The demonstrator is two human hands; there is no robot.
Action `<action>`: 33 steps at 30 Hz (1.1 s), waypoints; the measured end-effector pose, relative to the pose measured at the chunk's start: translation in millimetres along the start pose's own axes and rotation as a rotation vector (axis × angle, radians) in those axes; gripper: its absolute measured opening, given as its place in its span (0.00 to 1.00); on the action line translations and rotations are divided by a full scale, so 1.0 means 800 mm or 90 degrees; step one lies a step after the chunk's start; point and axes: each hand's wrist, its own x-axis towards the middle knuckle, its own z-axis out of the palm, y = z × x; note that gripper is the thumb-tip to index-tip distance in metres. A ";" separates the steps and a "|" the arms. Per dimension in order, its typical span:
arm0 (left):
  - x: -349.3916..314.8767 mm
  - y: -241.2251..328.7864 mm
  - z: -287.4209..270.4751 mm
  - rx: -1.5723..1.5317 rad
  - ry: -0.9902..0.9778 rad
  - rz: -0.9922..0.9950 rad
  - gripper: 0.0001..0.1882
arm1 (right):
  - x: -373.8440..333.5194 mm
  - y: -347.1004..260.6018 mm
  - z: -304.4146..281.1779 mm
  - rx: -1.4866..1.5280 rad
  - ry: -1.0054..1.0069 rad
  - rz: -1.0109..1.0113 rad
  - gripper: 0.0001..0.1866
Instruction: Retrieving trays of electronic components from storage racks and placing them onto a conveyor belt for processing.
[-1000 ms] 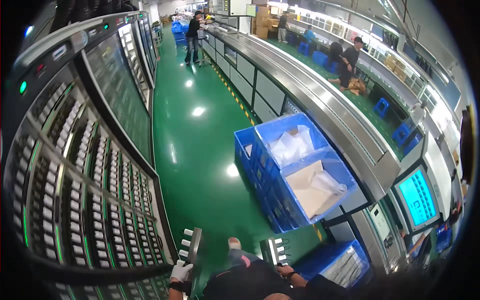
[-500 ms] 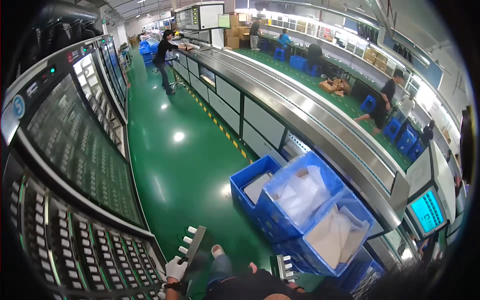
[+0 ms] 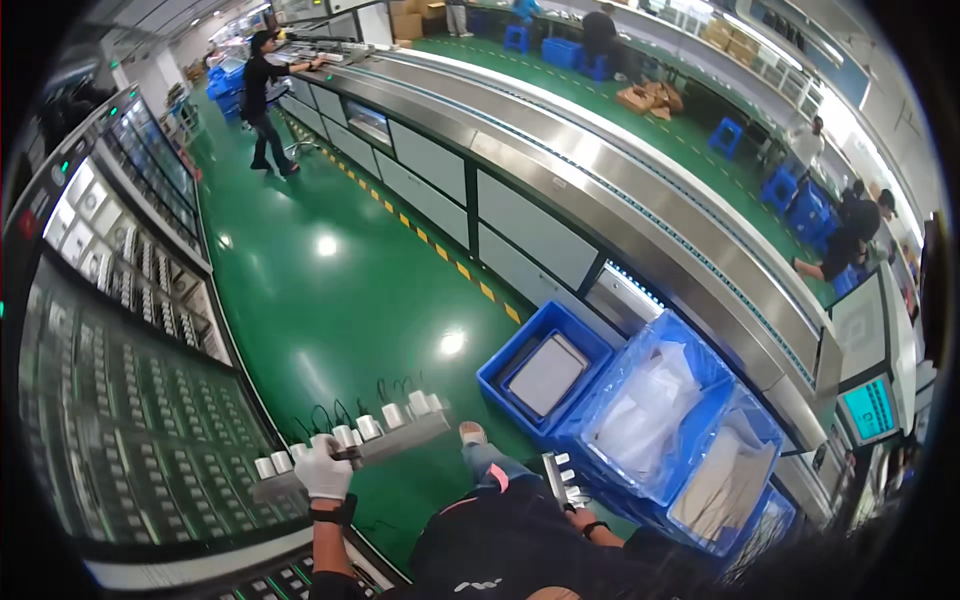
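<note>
My left hand [image 3: 325, 470], in a white glove, is closed around a dark handle on a long grey metal bar [image 3: 402, 438]. Several white adapter-like blocks [image 3: 368, 427] sit in a row along this bar, with thin black cables looping up behind them. The bar is held tilted over the floor beside the left-hand cabinet. Close to my right side, my right hand [image 3: 579, 517] grips a second bar [image 3: 551, 478] bearing several white blocks [image 3: 572, 492]. My body and the steep angle hide part of that bar and most of the fingers.
On the left stands a glass-fronted cabinet [image 3: 150, 440] filled with rows of white blocks. Blue crates [image 3: 497, 384] with a tray and plastic-wrapped sheets stand to the right, against a long steel conveyor [image 3: 640, 230]. A person [image 3: 262, 100] works at its far end; others are beyond it.
My left hand has risen and moved away from the lower rack, swinging its bar from steep to nearly level. My right hand still holds its bar. The view has turned rightward.
</note>
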 end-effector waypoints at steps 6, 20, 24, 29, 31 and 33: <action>0.289 0.029 0.053 -0.055 0.159 0.120 0.08 | 0.150 -0.130 0.042 -0.043 0.087 -0.029 0.34; 0.830 0.172 0.267 -0.393 0.186 0.370 0.11 | 0.147 -0.523 -0.140 0.152 0.304 0.169 0.27; 0.955 0.240 0.308 -0.463 0.172 0.446 0.14 | 0.101 -0.619 -0.244 0.177 0.408 0.162 0.22; 1.085 0.364 0.355 -0.585 0.223 0.482 0.13 | 0.045 -0.707 -0.342 0.229 0.613 0.158 0.13; 1.127 0.423 0.372 -0.581 0.249 0.530 0.13 | 0.024 -0.732 -0.392 0.225 0.636 0.163 0.14; 1.157 0.485 0.392 -0.595 0.249 0.562 0.13 | 0.000 -0.749 -0.442 0.269 0.625 0.156 0.14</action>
